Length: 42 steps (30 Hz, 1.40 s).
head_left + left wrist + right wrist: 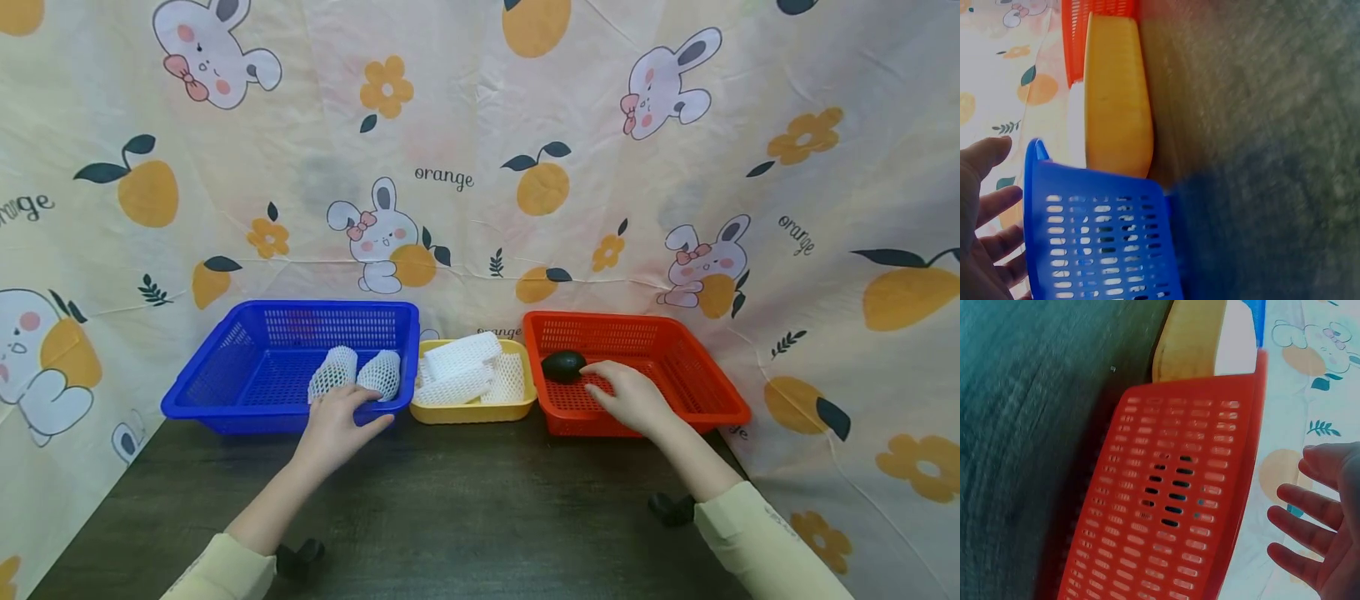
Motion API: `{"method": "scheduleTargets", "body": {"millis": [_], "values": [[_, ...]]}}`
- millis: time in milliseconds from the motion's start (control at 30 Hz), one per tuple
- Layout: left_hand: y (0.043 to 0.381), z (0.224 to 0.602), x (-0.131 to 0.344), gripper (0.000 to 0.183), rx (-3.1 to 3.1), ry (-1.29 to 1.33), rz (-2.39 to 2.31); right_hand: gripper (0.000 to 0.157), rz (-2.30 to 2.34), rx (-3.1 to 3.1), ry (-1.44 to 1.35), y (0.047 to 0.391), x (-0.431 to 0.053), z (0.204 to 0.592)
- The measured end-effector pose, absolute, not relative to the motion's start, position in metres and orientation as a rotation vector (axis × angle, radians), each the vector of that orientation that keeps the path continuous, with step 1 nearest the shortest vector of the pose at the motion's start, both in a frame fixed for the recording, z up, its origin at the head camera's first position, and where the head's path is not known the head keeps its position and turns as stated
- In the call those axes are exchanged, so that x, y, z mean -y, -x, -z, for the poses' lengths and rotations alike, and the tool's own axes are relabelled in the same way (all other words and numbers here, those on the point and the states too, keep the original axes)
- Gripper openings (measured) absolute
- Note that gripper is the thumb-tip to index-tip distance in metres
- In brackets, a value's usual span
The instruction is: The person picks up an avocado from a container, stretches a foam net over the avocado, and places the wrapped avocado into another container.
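Note:
My left hand (336, 423) hovers at the front rim of the blue basket (251, 421), its fingers spread and nothing held. Beside its fingertips, two rounded bundles in white foam net lie in that basket, a left one (333, 372) and a right one (382, 374); what the nets enclose is hidden. Over the front of the red basket (637, 427) reaches my right hand (628, 397), fingers loosely bent. A dark avocado (561, 366) lies in the red basket, right at those fingertips; contact cannot be told. Both wrist views show loose fingers above the basket rims.
Between the two baskets stands a small yellow basket (468, 414) with several white foam net sleeves (457, 369). A dark table (480, 508) lies in front. Behind hangs a patterned cloth (465, 233), close against the baskets.

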<state>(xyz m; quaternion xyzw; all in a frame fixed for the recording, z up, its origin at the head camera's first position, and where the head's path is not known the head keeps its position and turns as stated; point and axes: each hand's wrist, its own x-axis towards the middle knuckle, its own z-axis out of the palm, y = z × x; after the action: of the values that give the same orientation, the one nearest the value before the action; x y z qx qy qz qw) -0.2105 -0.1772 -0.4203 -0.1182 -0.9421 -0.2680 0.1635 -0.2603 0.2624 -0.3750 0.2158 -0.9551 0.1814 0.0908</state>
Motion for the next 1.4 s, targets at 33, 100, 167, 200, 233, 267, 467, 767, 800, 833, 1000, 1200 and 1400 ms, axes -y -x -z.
{"method": "scheduleTargets", "body": {"millis": [33,100,167,200,233,267,467,767,800,833,1000,1200,1400], "values": [[0.21,0.422,0.176,0.042,2.69,0.34,0.754,0.031,-0.543,2.85,-0.637,0.263,-0.263,0.375],[0.209,0.424,0.174,0.043,2.692,0.345,0.745,0.031,-0.557,2.868,-0.626,0.269,-0.264,0.373],[0.209,0.426,0.172,0.042,2.685,0.346,0.747,0.032,-0.575,2.888,-0.608,0.275,-0.264,0.371],[0.21,0.427,0.171,0.041,2.679,0.345,0.753,0.033,-0.584,2.898,-0.6,0.279,-0.264,0.37],[0.21,0.427,0.171,0.041,2.669,0.343,0.763,0.034,-0.587,2.908,-0.596,0.282,-0.264,0.369],[0.211,0.429,0.17,0.039,2.657,0.342,0.777,0.035,-0.59,2.922,-0.588,0.285,-0.263,0.368],[0.215,0.435,0.167,0.029,2.558,0.314,0.887,0.04,-0.562,2.996,-0.572,0.307,-0.262,0.361],[0.218,0.441,0.162,0.023,2.479,0.243,0.953,0.039,-0.601,3.031,-0.598,0.332,-0.263,0.359],[0.218,0.441,0.162,0.023,2.476,0.241,0.956,0.039,-0.615,3.038,-0.586,0.334,-0.263,0.359],[0.218,0.441,0.162,0.022,2.474,0.239,0.961,0.038,-0.625,3.048,-0.569,0.337,-0.263,0.359],[0.218,0.442,0.164,0.022,2.472,0.235,0.985,0.041,-0.669,3.098,-0.516,0.346,-0.263,0.361],[0.22,0.442,0.164,0.023,2.465,0.239,1.004,0.045,-0.741,3.143,-0.448,0.356,-0.266,0.368],[0.22,0.441,0.164,0.023,2.468,0.223,1.031,0.049,-0.743,3.174,-0.407,0.365,-0.264,0.374]]}}
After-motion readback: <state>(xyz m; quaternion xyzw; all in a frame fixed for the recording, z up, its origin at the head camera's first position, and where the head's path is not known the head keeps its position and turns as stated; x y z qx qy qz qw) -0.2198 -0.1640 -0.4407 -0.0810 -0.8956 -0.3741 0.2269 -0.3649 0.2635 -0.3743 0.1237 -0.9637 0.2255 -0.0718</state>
